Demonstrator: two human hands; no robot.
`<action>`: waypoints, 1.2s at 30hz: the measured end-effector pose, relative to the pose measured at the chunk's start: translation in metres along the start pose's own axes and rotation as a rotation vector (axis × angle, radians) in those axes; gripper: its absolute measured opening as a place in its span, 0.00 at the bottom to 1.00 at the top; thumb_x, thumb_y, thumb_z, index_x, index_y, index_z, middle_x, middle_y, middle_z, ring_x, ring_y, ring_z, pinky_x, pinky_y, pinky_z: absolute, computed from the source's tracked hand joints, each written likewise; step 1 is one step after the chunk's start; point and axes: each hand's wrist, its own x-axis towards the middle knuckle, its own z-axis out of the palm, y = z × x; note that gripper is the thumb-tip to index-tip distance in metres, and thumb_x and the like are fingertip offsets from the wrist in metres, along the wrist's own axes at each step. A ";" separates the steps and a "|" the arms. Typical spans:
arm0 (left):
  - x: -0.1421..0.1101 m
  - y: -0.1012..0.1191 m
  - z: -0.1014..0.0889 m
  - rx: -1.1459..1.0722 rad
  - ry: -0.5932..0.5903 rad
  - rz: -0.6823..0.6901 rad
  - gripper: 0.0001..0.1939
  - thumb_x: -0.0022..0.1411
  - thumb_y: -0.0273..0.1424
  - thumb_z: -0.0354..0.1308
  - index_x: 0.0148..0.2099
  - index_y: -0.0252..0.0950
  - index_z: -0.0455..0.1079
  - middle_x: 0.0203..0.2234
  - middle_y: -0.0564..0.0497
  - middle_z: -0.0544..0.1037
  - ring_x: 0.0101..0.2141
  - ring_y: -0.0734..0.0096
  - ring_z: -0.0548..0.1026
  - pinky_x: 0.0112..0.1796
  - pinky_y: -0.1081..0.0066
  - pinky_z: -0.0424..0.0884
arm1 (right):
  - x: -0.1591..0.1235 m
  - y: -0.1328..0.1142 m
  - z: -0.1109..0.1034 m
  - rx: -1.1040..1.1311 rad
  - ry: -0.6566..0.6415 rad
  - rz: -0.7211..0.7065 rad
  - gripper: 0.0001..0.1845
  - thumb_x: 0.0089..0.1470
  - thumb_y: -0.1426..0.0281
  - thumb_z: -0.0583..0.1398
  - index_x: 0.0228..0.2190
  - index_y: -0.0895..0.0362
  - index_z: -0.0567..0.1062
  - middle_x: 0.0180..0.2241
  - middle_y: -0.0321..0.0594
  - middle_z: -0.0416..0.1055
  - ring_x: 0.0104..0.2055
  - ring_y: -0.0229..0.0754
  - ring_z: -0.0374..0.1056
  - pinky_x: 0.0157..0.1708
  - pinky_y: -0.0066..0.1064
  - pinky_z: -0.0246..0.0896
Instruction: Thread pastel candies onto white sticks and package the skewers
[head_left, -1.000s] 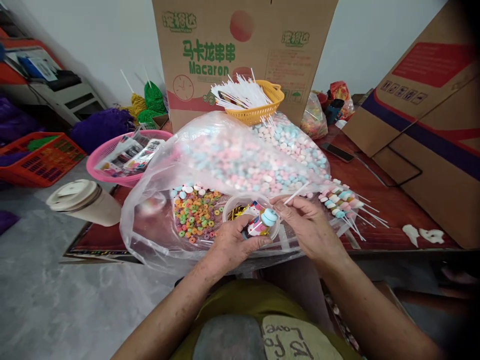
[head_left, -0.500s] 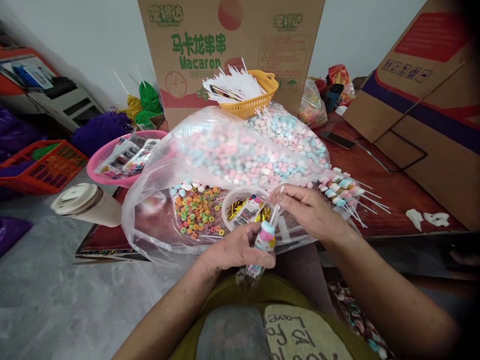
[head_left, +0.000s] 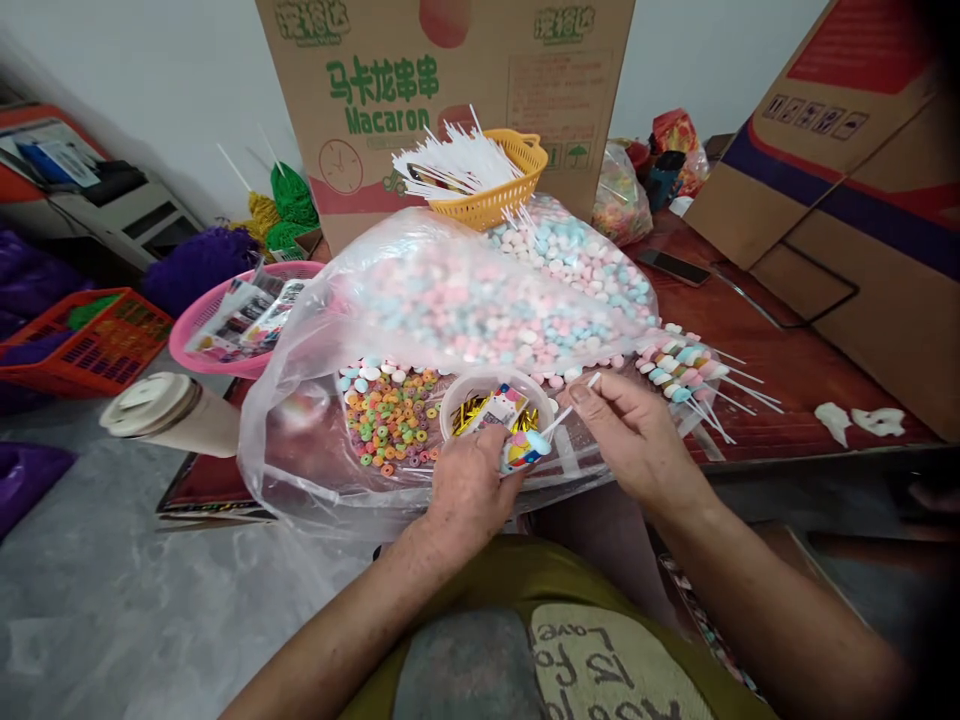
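Observation:
My left hand [head_left: 474,480] is closed around a wrapped marshmallow skewer [head_left: 526,449] with a blue end and a printed wrapper; the fingers and palm hide its lower part. From the blue end a white stick [head_left: 558,422] points up and right. The thumb and fingers of my right hand [head_left: 634,430] pinch this stick, whose tip shows above the thumb. Just beyond the left hand sits a round white tub [head_left: 450,395] holding printed wrappers [head_left: 501,408] and gold twist ties [head_left: 466,412].
Ring-shaped cereal [head_left: 390,420] and a clear bag of marshmallows [head_left: 480,290] cover the table. Behind stands a yellow basket [head_left: 502,212] of white sticks. Marshmallow skewers [head_left: 679,370] lie at right, with a phone [head_left: 675,266] beyond. A pink basket [head_left: 184,335] and lidded cup [head_left: 202,415] are left.
My left hand has turned and lifted the skewer, tilting it toward the right over the tub's near edge. My right hand has shifted slightly right along with the stick.

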 end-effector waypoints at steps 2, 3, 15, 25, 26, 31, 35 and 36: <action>0.003 0.001 0.001 -0.026 0.006 -0.020 0.11 0.52 0.34 0.59 0.37 0.36 0.66 0.29 0.46 0.75 0.32 0.60 0.72 0.34 0.65 0.66 | -0.005 -0.003 0.007 -0.029 0.062 -0.070 0.14 0.56 0.60 0.53 0.26 0.56 0.69 0.22 0.34 0.62 0.24 0.36 0.55 0.23 0.28 0.49; 0.004 0.001 0.001 -0.142 -0.055 -0.045 0.11 0.52 0.36 0.59 0.36 0.36 0.66 0.28 0.48 0.74 0.31 0.62 0.72 0.33 0.66 0.66 | -0.006 -0.005 0.009 -0.058 0.080 -0.134 0.13 0.56 0.61 0.53 0.25 0.56 0.69 0.23 0.35 0.62 0.25 0.36 0.56 0.25 0.28 0.51; -0.005 -0.006 0.000 -0.948 -0.732 -0.358 0.22 0.43 0.38 0.65 0.38 0.36 0.60 0.16 0.59 0.68 0.14 0.76 0.66 0.18 0.76 0.61 | 0.007 -0.002 0.014 -0.143 -0.062 -0.011 0.18 0.52 0.62 0.54 0.16 0.56 0.56 0.17 0.30 0.49 0.21 0.32 0.46 0.20 0.26 0.42; -0.019 -0.011 -0.004 -0.637 -0.410 -0.132 0.17 0.55 0.32 0.56 0.48 0.35 0.64 0.33 0.50 0.72 0.31 0.71 0.70 0.33 0.72 0.66 | 0.003 -0.001 0.005 -0.067 0.011 0.056 0.18 0.51 0.61 0.55 0.17 0.56 0.58 0.17 0.30 0.51 0.20 0.32 0.48 0.18 0.25 0.42; -0.018 -0.013 -0.005 -0.782 -0.474 -0.179 0.18 0.55 0.34 0.58 0.47 0.35 0.63 0.30 0.52 0.71 0.27 0.74 0.68 0.29 0.74 0.65 | 0.002 -0.002 0.004 -0.066 0.003 0.047 0.18 0.51 0.61 0.55 0.17 0.56 0.58 0.17 0.30 0.50 0.20 0.31 0.48 0.18 0.25 0.42; -0.016 -0.007 -0.008 -1.069 -0.631 -0.346 0.22 0.49 0.37 0.65 0.44 0.33 0.64 0.21 0.58 0.66 0.18 0.84 0.60 0.20 0.80 0.56 | -0.009 0.001 0.015 -0.121 -0.068 -0.060 0.16 0.53 0.65 0.52 0.18 0.56 0.58 0.18 0.31 0.54 0.22 0.33 0.51 0.22 0.26 0.46; -0.013 0.003 -0.002 -1.073 -0.594 -0.397 0.19 0.48 0.39 0.65 0.37 0.33 0.64 0.17 0.59 0.65 0.16 0.85 0.58 0.17 0.80 0.52 | -0.020 0.011 0.037 -0.161 -0.153 -0.108 0.15 0.53 0.68 0.51 0.17 0.56 0.59 0.20 0.33 0.57 0.24 0.34 0.54 0.25 0.27 0.49; -0.011 0.004 -0.002 -1.078 -0.569 -0.401 0.20 0.47 0.39 0.66 0.37 0.33 0.64 0.17 0.59 0.65 0.15 0.84 0.59 0.17 0.80 0.52 | -0.020 0.013 0.039 -0.146 -0.155 -0.123 0.14 0.53 0.69 0.51 0.17 0.56 0.60 0.21 0.34 0.59 0.26 0.35 0.55 0.26 0.27 0.51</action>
